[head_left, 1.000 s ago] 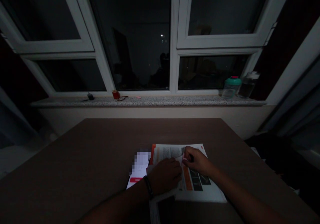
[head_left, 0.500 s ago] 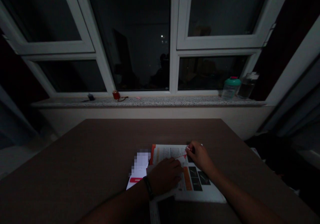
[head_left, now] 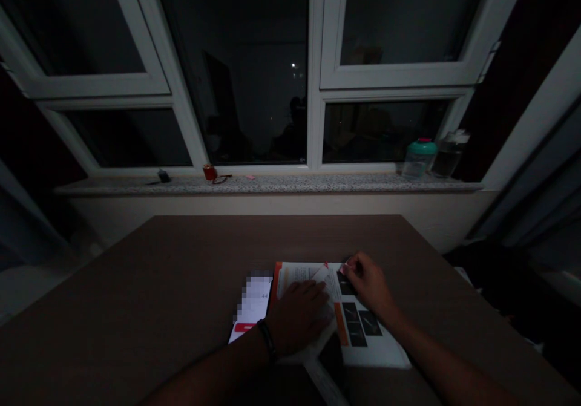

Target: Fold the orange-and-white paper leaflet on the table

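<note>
Head view puts the booklet (head_left: 381, 356) before you on the brown table (head_left: 200, 261), its orange edge on the left and dark photos printed on its right part. Your left hand (head_left: 297, 315) lies palm down over the booklet's left half, fingers slightly bent and loosely open, resting on a pale sheet (head_left: 320, 273) whose red-tipped corner pokes out toward the booklet's far edge. Your right hand (head_left: 363, 276) is at the booklet's far right corner, thumb and fingers drawn together on what looks like a small pinkish piece (head_left: 346, 268), though the light is too dim to name it. At the booklet's near edge you have a dark flap (head_left: 333, 353) and a pale strip (head_left: 325, 382) slanting down from it. Just left of the booklet lies your phone (head_left: 258, 297), screen lit, and near it a dark bracelet (head_left: 267, 340) circles your left wrist. Well beyond the booklet runs a speckled sill (head_left: 290, 183): ahead and to its left you see a red jar (head_left: 209, 172) and a small dark bottle (head_left: 164, 176); ahead and to its right, a teal-lidded bottle (head_left: 418, 163) beside a clear bottle (head_left: 448, 157).
</note>
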`<action>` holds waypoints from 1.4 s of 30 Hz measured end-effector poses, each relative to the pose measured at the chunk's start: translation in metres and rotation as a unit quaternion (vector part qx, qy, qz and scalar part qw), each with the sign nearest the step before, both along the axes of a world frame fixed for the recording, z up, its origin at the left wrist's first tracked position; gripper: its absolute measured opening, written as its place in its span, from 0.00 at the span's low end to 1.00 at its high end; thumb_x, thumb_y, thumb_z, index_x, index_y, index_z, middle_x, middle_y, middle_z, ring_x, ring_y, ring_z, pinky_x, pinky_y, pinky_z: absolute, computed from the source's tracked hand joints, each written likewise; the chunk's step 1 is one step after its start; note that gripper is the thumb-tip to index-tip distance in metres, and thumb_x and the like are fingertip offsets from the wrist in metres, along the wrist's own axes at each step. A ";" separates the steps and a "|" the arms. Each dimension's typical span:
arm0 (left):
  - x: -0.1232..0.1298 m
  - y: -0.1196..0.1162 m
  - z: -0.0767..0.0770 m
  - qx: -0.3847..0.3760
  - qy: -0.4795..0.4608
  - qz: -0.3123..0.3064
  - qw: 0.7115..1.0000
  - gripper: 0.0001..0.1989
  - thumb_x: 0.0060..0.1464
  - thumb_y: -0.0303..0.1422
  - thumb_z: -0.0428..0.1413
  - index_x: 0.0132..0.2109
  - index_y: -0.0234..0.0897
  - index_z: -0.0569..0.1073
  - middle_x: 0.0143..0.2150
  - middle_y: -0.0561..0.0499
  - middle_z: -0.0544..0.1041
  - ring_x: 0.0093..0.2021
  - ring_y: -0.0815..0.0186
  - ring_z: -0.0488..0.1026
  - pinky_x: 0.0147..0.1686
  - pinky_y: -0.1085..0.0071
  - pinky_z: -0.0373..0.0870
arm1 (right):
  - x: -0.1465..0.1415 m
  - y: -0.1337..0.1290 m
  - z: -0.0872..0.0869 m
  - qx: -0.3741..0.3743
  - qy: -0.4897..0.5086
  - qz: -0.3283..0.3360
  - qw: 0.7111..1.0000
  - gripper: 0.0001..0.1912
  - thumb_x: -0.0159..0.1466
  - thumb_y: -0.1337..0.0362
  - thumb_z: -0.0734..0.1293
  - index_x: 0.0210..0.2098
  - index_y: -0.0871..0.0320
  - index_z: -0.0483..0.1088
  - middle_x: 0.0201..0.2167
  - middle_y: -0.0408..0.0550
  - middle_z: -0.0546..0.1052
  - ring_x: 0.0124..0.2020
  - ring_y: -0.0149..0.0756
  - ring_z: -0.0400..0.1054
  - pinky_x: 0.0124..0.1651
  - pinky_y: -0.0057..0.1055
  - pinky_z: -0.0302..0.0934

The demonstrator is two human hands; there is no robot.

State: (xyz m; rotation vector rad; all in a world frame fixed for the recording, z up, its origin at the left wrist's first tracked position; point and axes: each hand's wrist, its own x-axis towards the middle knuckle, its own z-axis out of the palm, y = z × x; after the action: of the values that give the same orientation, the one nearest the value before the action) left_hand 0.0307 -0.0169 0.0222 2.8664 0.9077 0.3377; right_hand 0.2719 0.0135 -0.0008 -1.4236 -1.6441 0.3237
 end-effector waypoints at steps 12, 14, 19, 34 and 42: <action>0.002 -0.001 0.002 0.008 -0.021 0.062 0.998 0.21 0.61 0.33 0.53 0.59 0.37 0.62 0.61 0.43 0.64 0.60 0.53 0.60 0.59 0.55 0.59 | -0.017 -0.025 0.018 -0.045 -0.108 0.221 0.968 0.10 0.56 0.76 0.62 0.33 0.55 0.63 0.32 0.41 0.67 0.34 0.34 0.63 0.36 0.28 0.55; 0.001 -0.002 0.003 0.012 -0.013 0.060 0.998 0.21 0.60 0.35 0.55 0.59 0.38 0.63 0.61 0.43 0.64 0.61 0.52 0.59 0.59 0.54 0.58 | -0.014 -0.024 0.019 -0.039 -0.124 0.205 0.970 0.10 0.57 0.76 0.61 0.33 0.55 0.62 0.32 0.42 0.66 0.34 0.34 0.63 0.37 0.29 0.55; 0.002 -0.003 0.003 0.016 -0.004 0.074 0.997 0.25 0.61 0.41 0.54 0.62 0.42 0.61 0.61 0.44 0.64 0.60 0.50 0.59 0.59 0.51 0.57 | -0.016 -0.032 0.023 -0.020 -0.147 0.233 0.961 0.14 0.57 0.78 0.58 0.36 0.55 0.64 0.37 0.44 0.67 0.39 0.35 0.65 0.41 0.30 0.57; 0.001 0.001 0.000 -0.009 -0.003 0.094 0.996 0.34 0.56 0.47 0.59 0.65 0.40 0.60 0.67 0.42 0.59 0.64 0.47 0.56 0.61 0.48 0.55 | -0.016 -0.024 0.020 -0.049 -0.254 0.197 0.946 0.14 0.64 0.69 0.66 0.49 0.55 0.68 0.46 0.51 0.71 0.49 0.46 0.63 0.51 0.40 0.58; 0.003 -0.001 -0.001 0.004 -0.015 0.100 0.995 0.27 0.60 0.41 0.55 0.62 0.36 0.61 0.64 0.40 0.63 0.63 0.50 0.60 0.60 0.50 0.57 | -0.018 -0.035 0.028 -0.060 -0.228 0.290 0.928 0.28 0.56 0.58 0.73 0.55 0.54 0.66 0.50 0.51 0.70 0.52 0.47 0.61 0.55 0.42 0.55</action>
State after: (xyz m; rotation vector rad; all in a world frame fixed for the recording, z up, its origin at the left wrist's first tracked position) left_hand 0.0333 -0.0183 0.0215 2.7755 1.1923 0.4036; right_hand 0.2542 -0.0212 0.0274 -1.1162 -2.4664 0.4536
